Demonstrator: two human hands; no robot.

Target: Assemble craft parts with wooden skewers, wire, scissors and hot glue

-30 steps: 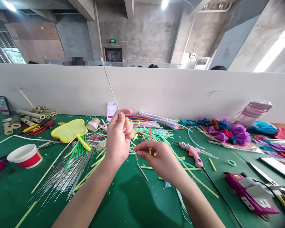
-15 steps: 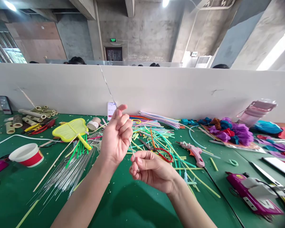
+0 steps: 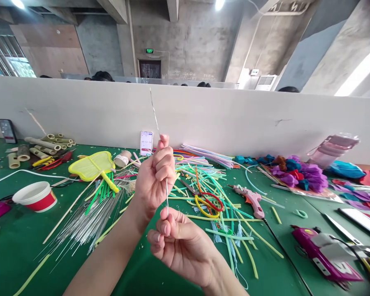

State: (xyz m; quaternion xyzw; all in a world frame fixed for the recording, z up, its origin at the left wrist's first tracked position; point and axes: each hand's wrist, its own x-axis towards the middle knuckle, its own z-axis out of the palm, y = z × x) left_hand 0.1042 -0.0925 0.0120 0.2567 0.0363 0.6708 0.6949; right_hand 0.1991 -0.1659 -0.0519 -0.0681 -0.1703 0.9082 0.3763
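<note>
A thin silvery wire (image 3: 155,115) runs upright through my two hands above the green table. My left hand (image 3: 156,176) is closed round its middle, and the upper end sticks up past the index finger in front of the white partition. Lower down and nearer to me, my right hand (image 3: 180,242) pinches the bottom end of the wire between thumb and fingers. A short stretch of wire shows between the hands. On the left lies a bundle of similar wires (image 3: 86,222), beside a yellow butterfly-shaped piece (image 3: 94,166).
Behind the hands are scissors with red handles (image 3: 214,200) among green and yellow strips (image 3: 231,218). To the right lie a pink glue gun (image 3: 253,199), purple fabric petals (image 3: 313,174) and a purple power strip (image 3: 323,259). A paper cup (image 3: 37,197) stands left, a white partition (image 3: 234,119) behind.
My right hand has moved down and a little left along with the wire's lower end. The wire now stands more upright, and my left hand has shifted slightly right.
</note>
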